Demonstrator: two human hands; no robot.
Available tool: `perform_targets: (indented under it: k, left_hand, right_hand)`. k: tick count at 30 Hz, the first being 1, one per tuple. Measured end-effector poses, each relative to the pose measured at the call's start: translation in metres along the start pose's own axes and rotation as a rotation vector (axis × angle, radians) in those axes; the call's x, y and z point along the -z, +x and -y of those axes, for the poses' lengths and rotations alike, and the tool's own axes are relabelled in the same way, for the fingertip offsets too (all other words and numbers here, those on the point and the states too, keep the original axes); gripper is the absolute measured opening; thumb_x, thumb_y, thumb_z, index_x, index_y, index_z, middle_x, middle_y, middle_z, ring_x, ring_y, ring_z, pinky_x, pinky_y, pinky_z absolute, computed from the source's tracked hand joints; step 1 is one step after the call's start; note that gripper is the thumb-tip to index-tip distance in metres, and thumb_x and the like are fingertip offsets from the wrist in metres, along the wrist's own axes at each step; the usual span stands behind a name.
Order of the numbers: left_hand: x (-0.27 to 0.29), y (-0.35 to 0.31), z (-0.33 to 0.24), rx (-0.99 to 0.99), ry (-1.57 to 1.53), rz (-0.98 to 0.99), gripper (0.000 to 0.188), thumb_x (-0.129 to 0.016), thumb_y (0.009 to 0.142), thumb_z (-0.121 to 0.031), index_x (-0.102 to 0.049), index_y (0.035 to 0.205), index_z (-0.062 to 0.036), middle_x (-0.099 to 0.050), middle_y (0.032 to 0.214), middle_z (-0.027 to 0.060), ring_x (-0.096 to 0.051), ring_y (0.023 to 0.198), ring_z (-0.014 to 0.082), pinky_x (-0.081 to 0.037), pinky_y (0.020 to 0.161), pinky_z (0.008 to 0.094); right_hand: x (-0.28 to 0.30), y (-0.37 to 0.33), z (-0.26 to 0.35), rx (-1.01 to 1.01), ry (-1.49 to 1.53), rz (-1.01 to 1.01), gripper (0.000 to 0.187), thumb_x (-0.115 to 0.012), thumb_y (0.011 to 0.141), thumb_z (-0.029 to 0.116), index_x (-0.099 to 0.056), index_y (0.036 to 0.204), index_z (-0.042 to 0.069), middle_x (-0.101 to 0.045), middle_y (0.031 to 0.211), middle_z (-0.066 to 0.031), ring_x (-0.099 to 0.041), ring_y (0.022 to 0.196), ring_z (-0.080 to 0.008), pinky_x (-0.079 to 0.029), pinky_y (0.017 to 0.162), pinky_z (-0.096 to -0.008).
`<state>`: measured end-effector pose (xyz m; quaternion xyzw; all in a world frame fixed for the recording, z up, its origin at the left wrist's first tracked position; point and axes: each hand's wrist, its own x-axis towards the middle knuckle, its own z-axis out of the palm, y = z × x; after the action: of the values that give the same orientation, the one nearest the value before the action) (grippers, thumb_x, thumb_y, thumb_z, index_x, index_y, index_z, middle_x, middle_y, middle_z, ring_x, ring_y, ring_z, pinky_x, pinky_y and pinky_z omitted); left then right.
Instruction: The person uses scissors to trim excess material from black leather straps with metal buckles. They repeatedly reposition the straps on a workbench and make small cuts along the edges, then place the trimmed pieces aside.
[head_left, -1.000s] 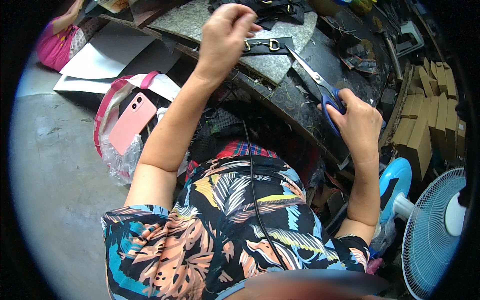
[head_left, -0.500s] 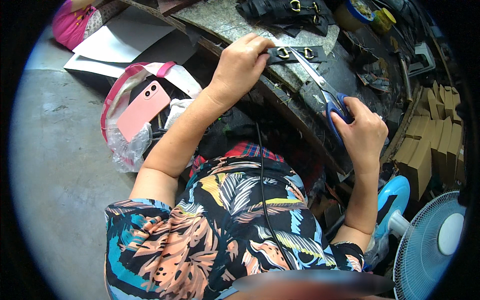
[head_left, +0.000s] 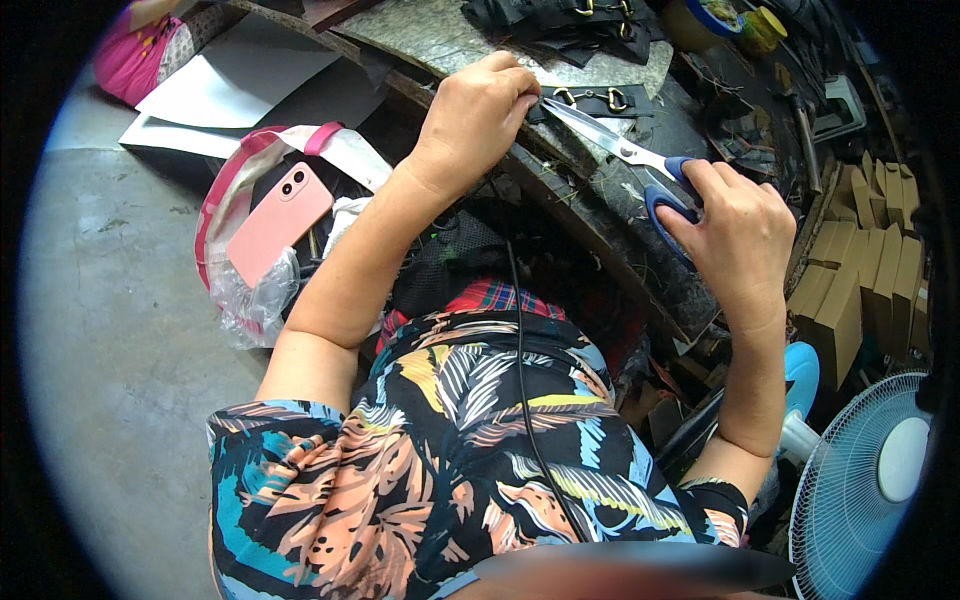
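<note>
Beside the left hand [head_left: 474,122], fingers pinched, anything held hidden, lies a black strap [head_left: 593,105]; the right hand [head_left: 742,228] grips scissors [head_left: 627,150].

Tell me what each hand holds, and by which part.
Right hand: scissors, by the blue handles. Left hand: fingers pinched at the left end of the strap; whether they hold it cannot be told.

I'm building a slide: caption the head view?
Right hand holding scissors, blade tip near the left hand and a black strap.
</note>
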<state>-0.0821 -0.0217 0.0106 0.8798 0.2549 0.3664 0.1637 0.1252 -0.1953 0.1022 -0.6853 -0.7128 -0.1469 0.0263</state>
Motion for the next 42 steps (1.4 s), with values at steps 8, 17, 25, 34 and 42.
perform_targets:
  k: [8,17,25,34,42]
  left_hand:
    - [-0.007,0.003,0.0,0.006,0.068,-0.064,0.009,-0.068,0.089,-0.008,-0.066,0.093,-0.0008,-0.066,0.09,0.0141,-0.067,0.084,0.0352,-0.054,0.075,0.0404]
    - [-0.008,0.003,0.001,-0.014,0.09,-0.079,0.011,-0.068,0.09,-0.01,-0.066,0.097,-0.002,-0.067,0.091,0.0144,-0.067,0.084,0.0346,-0.054,0.076,0.0407]
    - [0.004,-0.001,-0.009,-0.081,0.14,-0.011,0.011,-0.07,0.089,-0.013,-0.067,0.097,-0.0063,-0.067,0.091,0.0108,-0.069,0.085,0.0297,-0.055,0.075,0.0377]
    - [-0.004,0.002,-0.003,-0.076,0.224,-0.029,0.009,-0.07,0.089,-0.013,-0.068,0.095,-0.0066,-0.067,0.088,0.0093,-0.068,0.084,0.0305,-0.055,0.075,0.0386]
    - [0.003,0.003,-0.002,-0.025,0.252,-0.035,0.027,-0.072,0.089,-0.027,-0.07,0.106,-0.0066,-0.068,0.11,0.0106,-0.063,0.1,0.0315,-0.053,0.088,0.0393]
  right_hand:
    - [0.024,0.011,0.01,-0.019,-0.074,0.069,0.033,-0.085,0.072,0.032,-0.069,0.09,0.01,-0.071,0.082,-0.007,-0.071,0.076,-0.0245,-0.052,0.071,-0.0362]
    - [0.011,0.013,0.008,0.018,-0.024,0.087,0.032,-0.084,0.075,0.035,-0.069,0.089,0.01,-0.071,0.077,-0.0075,-0.071,0.071,-0.0254,-0.053,0.067,-0.0365]
    - [0.02,-0.001,-0.011,-0.116,-0.017,0.113,0.036,-0.085,0.073,0.028,-0.073,0.103,0.012,-0.075,0.088,-0.0066,-0.072,0.076,-0.024,-0.055,0.072,-0.0347]
    - [0.009,-0.002,0.012,0.016,-0.017,0.034,0.035,-0.086,0.07,0.034,-0.068,0.089,0.011,-0.069,0.078,-0.0054,-0.068,0.07,-0.0228,-0.049,0.067,-0.0345]
    - [0.006,-0.017,-0.01,-0.036,0.215,0.09,0.031,-0.085,0.073,0.023,-0.071,0.096,0.008,-0.073,0.084,-0.0095,-0.07,0.074,-0.0257,-0.053,0.068,-0.0351]
